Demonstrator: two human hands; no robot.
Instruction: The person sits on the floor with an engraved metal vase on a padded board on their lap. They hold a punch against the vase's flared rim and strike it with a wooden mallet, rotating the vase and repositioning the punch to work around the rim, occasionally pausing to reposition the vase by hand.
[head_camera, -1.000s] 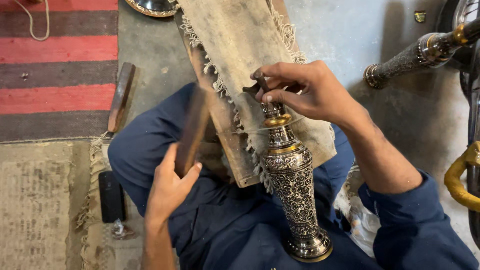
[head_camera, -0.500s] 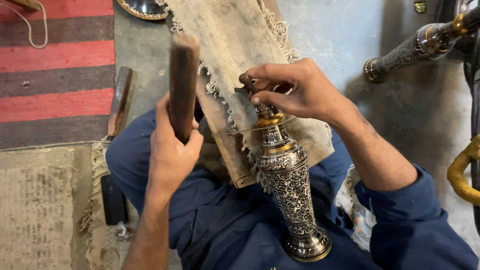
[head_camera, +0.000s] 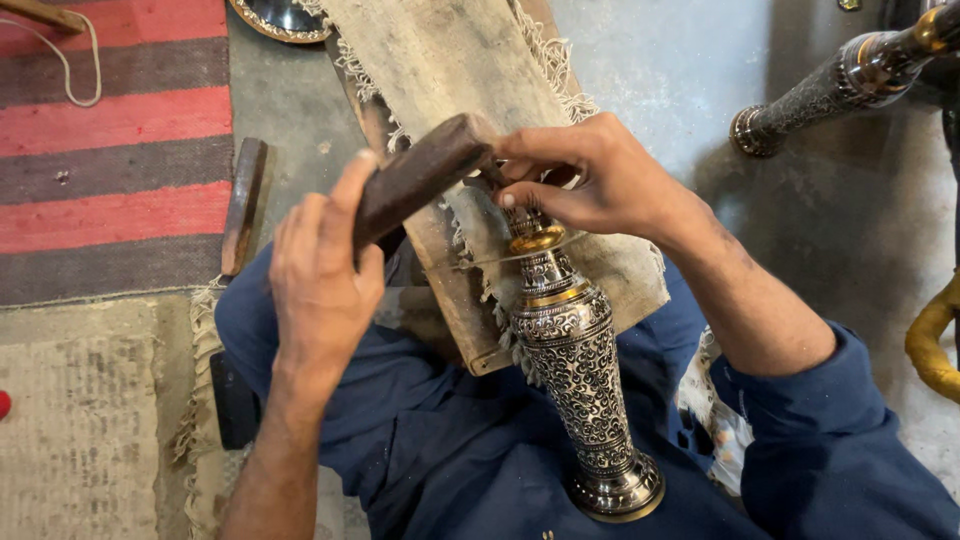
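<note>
1. Swung down since half a second ago, the dark wooden mallet block (head_camera: 420, 175) now reaches the right hand (head_camera: 600, 180).
2. Left hand (head_camera: 320, 275) is clenched around the mallet's near end.
3. Right-hand fingers pinch something small, hidden, atop the engraved silver-and-brass metal vase (head_camera: 575, 370).
4. That vase leans on a cloth-covered wooden plank (head_camera: 460, 60) across the lap.

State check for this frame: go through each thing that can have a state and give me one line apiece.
Left hand: closed around the wooden mallet.
Wooden mallet: raised, head at the right hand's fingers.
Right hand: pinching something small at the vase's top; what it is cannot be told.
Engraved metal vase: tilted, neck against the cloth-covered plank.
Cloth-covered plank: leaning over the lap.
Second vase: lying on the floor.
</note>
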